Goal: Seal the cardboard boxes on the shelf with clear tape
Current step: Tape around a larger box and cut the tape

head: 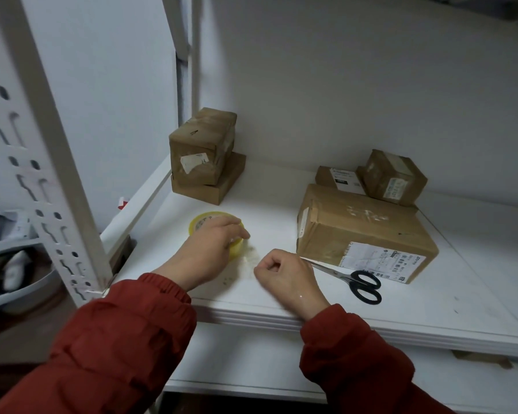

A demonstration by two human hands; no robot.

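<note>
From my head camera, I am looking down at a white shelf [431,312] with my two red sleeves [117,339] reaching in. My left hand [210,252] is resting on top of the yellowish tape roll [202,221], which is lying flat near the shelf's front left. Its fingers [237,230] are draping over the roll's far edge and holding it down. My right hand [284,273] is sitting just beside it, with its fingers [269,261] curling in tight and the thumb pressing against them. They are pinching the end of a faint glossy strip of clear tape [251,253] that is running back to the roll.

The black-handled scissors [353,279] are lying just right of that hand, in front of the large cardboard box [365,234]. Behind it a small box [392,177] is sitting beside a flat box [335,176]. At the back left, a tall box [201,147] is standing on a flatter one [213,186].
</note>
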